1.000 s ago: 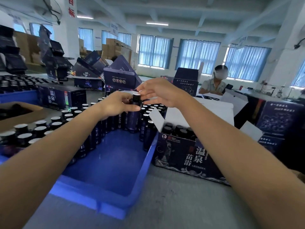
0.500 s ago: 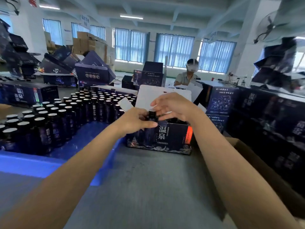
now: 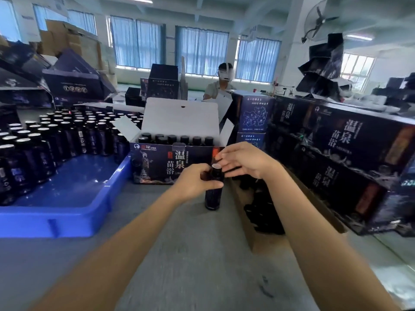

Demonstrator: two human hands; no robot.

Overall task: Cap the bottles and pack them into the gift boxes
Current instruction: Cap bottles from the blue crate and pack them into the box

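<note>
My left hand [image 3: 195,182] grips a dark bottle [image 3: 213,195] by its upper body, upright, just in front of the open gift box [image 3: 155,163]. The bottle's top shows a pale round disc and no black cap. My right hand [image 3: 246,160] hovers beside the bottle's neck with its fingers stretched toward the top; I see nothing held in it. Inside the gift box a row of black-capped bottles [image 3: 173,138] stands under its raised white lid.
A blue tray [image 3: 67,213] on the left holds several dark bottles [image 3: 67,135]. A brown cardboard box [image 3: 246,223] with dark contents lies at my right. Stacked printed gift boxes [image 3: 336,153] wall the right side. A person [image 3: 219,86] sits behind.
My left hand carried the bottle from the blue tray rightward to the front of the gift box. My right hand came off the bottle's top, which now shows pale.
</note>
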